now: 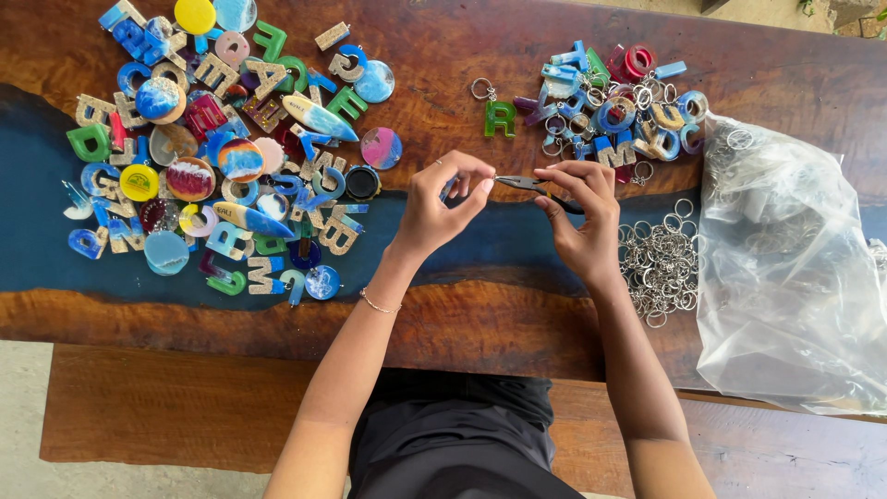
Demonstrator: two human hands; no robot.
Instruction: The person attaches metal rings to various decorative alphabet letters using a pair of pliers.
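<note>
My left hand [442,205] pinches a small blue piece between thumb and fingertips, held above the middle of the wooden table [480,323]. My right hand [579,217] grips small black-handled pliers [531,185], whose jaws point left and meet the piece in my left hand. What exactly the jaws hold is too small to tell. A wide heap of coloured resin letters and discs [217,148] lies to the left. Behind my hands sits a smaller pile of letters with keyrings attached [614,106], and a single green letter keychain [499,115].
Loose metal key rings [661,259] are heaped just right of my right hand. A crumpled clear plastic bag [785,277] holding more rings lies at the right edge. The table has a blue resin strip [37,240] across it. A wooden bench [166,407] stands below.
</note>
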